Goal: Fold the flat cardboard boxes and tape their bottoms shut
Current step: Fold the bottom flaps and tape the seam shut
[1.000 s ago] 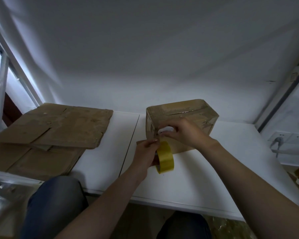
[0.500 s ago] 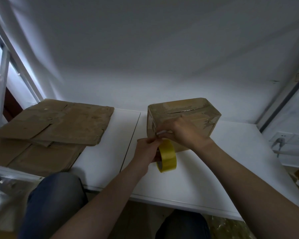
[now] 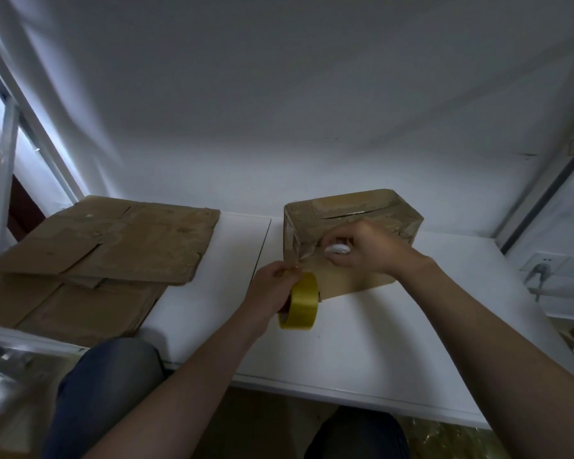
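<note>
The folded cardboard box (image 3: 355,215) stands on the white tabletop (image 3: 362,342), right of centre and towards the far wall. The left hand (image 3: 272,289) grips a yellow tape roll (image 3: 301,301) just in front of the box's near left corner, its fingers (image 3: 287,270) pinching the strip that runs up to that corner. The right hand (image 3: 365,251) is curled round a small white object (image 3: 338,249) against the box's near face. Flat cardboard sheets (image 3: 106,246) lie stacked at far left. Any print on the cardboard is too dim to read.

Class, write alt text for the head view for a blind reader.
A person's left hand holds a yellow tape roll beside a folded cardboard box on a white table, while the right hand grips a small white object against it. Flat cardboard sheets lie stacked at left.
</note>
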The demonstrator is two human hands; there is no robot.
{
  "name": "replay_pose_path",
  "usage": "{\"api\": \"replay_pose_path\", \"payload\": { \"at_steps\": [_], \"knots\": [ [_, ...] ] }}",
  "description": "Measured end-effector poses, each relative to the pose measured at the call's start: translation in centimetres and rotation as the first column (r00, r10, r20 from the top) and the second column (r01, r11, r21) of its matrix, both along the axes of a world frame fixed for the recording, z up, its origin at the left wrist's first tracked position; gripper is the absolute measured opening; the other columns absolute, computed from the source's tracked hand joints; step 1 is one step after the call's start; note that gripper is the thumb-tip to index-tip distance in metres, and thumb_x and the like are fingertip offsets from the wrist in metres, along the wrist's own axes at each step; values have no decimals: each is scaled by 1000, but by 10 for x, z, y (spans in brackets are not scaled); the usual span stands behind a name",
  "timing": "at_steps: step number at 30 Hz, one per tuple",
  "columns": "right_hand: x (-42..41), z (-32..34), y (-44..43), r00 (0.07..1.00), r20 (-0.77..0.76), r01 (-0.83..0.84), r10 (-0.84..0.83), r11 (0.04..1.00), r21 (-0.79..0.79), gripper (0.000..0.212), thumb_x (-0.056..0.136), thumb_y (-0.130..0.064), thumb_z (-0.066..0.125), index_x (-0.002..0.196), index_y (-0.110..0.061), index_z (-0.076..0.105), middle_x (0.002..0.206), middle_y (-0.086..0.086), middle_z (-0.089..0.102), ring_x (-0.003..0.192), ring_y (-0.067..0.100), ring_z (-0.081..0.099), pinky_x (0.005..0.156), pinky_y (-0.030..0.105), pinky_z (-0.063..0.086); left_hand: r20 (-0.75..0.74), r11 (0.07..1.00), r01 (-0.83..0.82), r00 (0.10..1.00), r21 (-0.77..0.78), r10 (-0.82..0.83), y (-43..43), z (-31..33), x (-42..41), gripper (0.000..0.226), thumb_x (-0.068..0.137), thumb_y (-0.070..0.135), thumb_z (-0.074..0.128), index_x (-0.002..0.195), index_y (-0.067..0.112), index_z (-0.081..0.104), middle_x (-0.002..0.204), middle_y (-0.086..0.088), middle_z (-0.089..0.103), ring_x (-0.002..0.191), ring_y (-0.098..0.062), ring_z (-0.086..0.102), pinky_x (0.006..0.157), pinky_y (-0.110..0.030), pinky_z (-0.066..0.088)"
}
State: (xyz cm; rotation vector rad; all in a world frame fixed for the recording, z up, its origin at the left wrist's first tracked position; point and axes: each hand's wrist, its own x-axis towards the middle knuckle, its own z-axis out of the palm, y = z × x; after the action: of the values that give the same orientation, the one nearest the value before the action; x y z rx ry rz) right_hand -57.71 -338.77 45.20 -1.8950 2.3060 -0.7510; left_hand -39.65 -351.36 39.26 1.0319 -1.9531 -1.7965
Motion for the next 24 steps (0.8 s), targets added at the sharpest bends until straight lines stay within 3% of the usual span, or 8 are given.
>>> {"api": "replay_pose_path", "payload": {
  "at_steps": [3,5,7,10,16,18,21,24],
  "knots": [
    [1,-1,-3,999,33,24,-25,1000,18,11,88,-26,72,98,-30,77,87,-13,72,77,5,63,66,32,52,142,985,127,984,-118,-110,-5,-1,7,23,94,36,65,116,29,68,111,3,63,104,-24,64,95,-46,55],
    [2,-2,-5,998,54,17,-18,1000,16,12,88,-28,73,99,-31,77,91,-14,73,81,4,64,70,34,54,180,988,145,974,-43,-135,-9,-6,14,19,94,33,68,113,28,68,111,1,61,105,-26,63,94,-44,56],
    [2,-2,-6,994,105,10,-9,1000,-10,13,87,-28,75,99,-31,77,92,-17,73,84,2,66,72,32,55,140,996,62,988,69,-71,-17,-8,18,20,94,30,68,112,20,70,112,-7,66,101,-29,67,92,-46,58],
    [0,-5,-4,979,197,56,-44,997,-57,12,85,-26,77,95,-32,75,89,-15,72,83,4,66,73,35,56,32,990,-58,998,131,54,-34,1,13,44,89,40,72,126,17,61,118,-13,65,102,-32,68,92,-52,57],
    [1,-5,2,951,303,103,-66,989,-107,12,85,-21,75,86,-31,69,74,1,64,71,22,60,67,49,53,38,998,-58,997,-34,60,-60,47,-32,85,58,66,77,126,29,40,122,-5,64,102,-31,68,93,-49,56],
    [2,-3,4,944,321,120,-74,985,-125,10,86,-24,76,87,-32,69,78,-1,65,74,20,62,70,50,54,41,987,-59,997,-151,66,-63,55,-48,78,72,59,78,128,25,37,124,0,55,110,-25,61,93,-39,51],
    [11,5,12,933,349,158,-82,969,-192,8,87,-22,78,91,-25,72,84,-1,69,78,17,64,71,41,55,66,936,-15,997,-352,41,-66,59,-69,79,81,46,80,136,14,32,119,1,43,110,-22,51,88,-34,44],
    [28,2,29,922,382,188,-69,940,-284,10,86,-17,79,90,-20,71,81,-2,68,76,14,61,66,23,48,86,928,10,996,-372,24,-73,51,-78,79,80,42,83,134,12,33,118,1,43,106,-20,50,85,-33,41]
  ]
}}
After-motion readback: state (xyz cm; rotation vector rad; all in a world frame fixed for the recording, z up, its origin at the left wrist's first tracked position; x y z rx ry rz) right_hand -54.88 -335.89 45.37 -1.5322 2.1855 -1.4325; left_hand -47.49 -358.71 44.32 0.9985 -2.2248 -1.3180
